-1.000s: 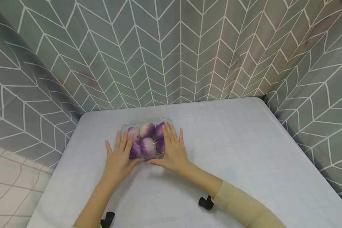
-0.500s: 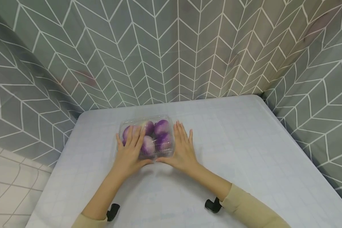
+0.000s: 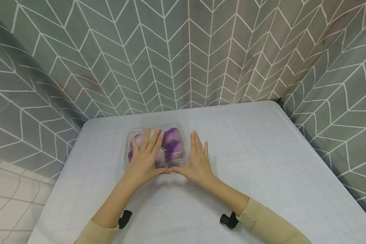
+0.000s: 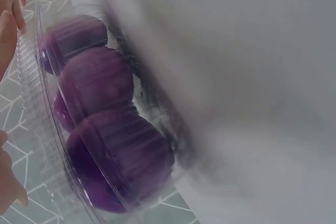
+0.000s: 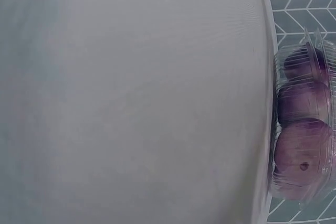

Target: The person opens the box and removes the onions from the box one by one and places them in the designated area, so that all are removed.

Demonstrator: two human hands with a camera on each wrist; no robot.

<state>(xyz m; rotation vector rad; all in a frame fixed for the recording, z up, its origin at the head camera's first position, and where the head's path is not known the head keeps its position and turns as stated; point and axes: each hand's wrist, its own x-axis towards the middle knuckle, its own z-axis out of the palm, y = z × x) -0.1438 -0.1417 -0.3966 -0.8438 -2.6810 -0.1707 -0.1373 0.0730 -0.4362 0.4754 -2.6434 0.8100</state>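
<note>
A clear plastic clamshell box [image 3: 184,145] lies closed on the table, with several round purple-and-white vegetables [image 3: 172,136] inside. My left hand [image 3: 144,159] spreads straight fingers over the left and middle of the lid. Beside the box's right edge, my right hand [image 3: 199,164] points its straight fingers away from me. Both thumbs come together at the front edge, tip near tip. From the left wrist, the ribbed box wall [image 4: 31,93] and purple vegetables [image 4: 97,85] show close up, with fingers [image 4: 7,38] at the left margin. The right wrist view shows vegetables [image 5: 302,145] through the plastic.
A pale cloth covers the table [image 3: 247,152]. Grey curtains [image 3: 183,57] with white zigzag lines hang behind it and at both sides. White tiles [image 3: 15,200] appear at lower left. A black mount [image 3: 125,219] sits at the left wrist, another mount [image 3: 229,220] at the right.
My left hand has slid rightward across the lid, covering more of the middle. My right hand has shifted right, from over the lid's right part to beside the box. The box has hardly moved.
</note>
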